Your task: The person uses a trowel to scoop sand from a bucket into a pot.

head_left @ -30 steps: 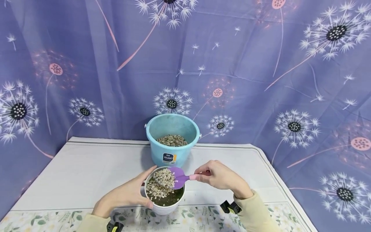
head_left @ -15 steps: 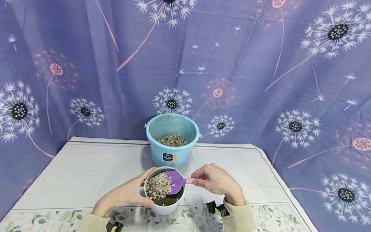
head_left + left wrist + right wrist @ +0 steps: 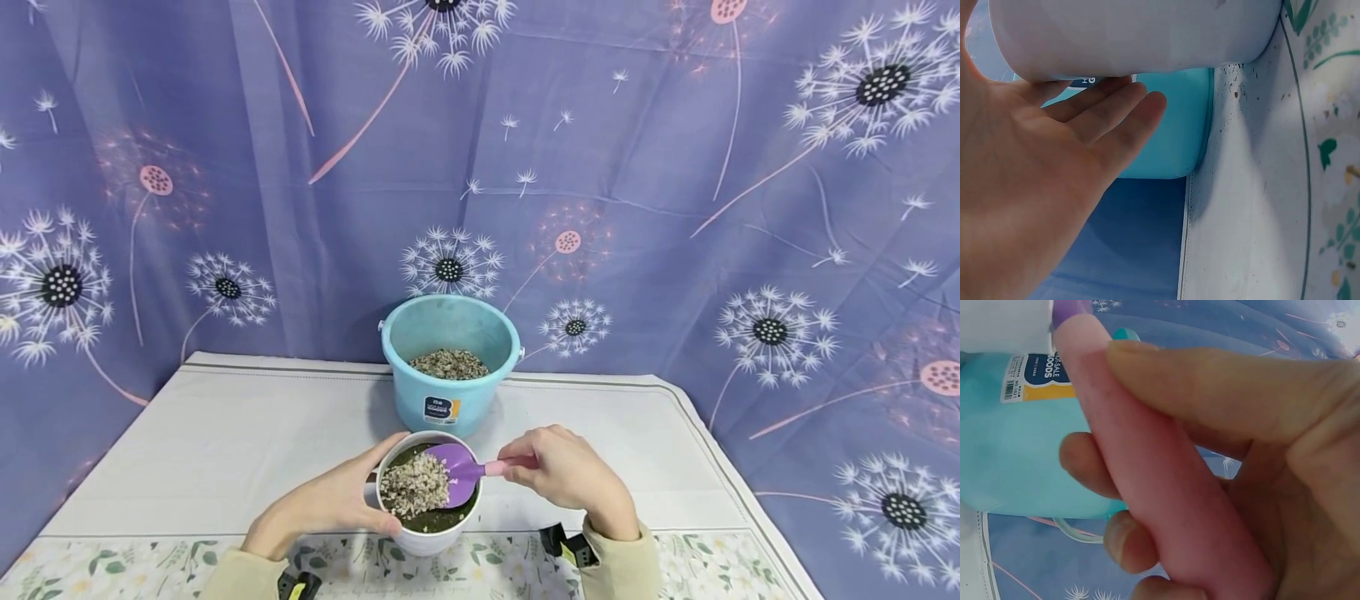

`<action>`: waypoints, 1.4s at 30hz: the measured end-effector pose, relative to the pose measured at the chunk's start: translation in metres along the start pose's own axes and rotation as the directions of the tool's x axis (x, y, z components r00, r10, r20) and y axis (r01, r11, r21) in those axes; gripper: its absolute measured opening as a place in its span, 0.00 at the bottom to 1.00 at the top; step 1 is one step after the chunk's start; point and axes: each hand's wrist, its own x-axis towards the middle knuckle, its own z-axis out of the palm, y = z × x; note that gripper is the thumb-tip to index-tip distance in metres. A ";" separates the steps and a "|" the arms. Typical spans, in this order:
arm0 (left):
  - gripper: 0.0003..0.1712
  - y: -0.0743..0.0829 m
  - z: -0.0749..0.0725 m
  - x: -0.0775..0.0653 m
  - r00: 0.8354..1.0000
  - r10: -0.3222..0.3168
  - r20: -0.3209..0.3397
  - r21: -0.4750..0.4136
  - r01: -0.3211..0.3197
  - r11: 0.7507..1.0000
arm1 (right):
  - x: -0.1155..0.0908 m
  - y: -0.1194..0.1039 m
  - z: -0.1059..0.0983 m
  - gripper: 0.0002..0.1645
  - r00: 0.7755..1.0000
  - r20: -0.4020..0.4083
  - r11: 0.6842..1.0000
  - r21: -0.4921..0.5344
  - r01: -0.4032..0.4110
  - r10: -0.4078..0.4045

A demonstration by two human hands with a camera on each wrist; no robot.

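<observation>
Nearest, a person's left hand has its grip spread round one side of a white pot at the front of a white desk. The right hand clamps the pink handle of a purple scoop, its blade inside the pot beside pale grit heaped over dark soil. Behind stands a blue bucket of grit; beyond, a dandelion-print curtain.

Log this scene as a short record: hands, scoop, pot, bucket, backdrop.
Left hand: grips the white pot
Right hand: holds the scoop's pink handle
Scoop: purple blade at the pot's mouth, against pale grit
Pot: pale grit over part of the dark soil
Bucket: light blue, behind the pot, partly filled with speckled grit
Backdrop: blue-purple, printed with dandelions
</observation>
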 end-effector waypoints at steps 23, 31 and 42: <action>0.65 0.001 -0.001 0.000 1.000 -0.014 0.004 -0.011 0.014 1.000 | -0.003 -0.005 -0.002 0.07 0.998 -0.013 0.998 -0.014 0.065 -0.065; 0.64 0.002 0.000 0.001 1.000 0.009 0.017 -0.026 -0.008 1.000 | 0.004 -0.010 0.004 0.08 0.996 -0.083 0.997 -0.081 0.017 -0.024; 0.66 0.004 0.000 -0.002 0.998 -0.066 0.008 0.004 0.066 0.998 | 0.007 -0.009 0.008 0.07 0.981 -0.192 0.992 -0.127 -0.020 -0.005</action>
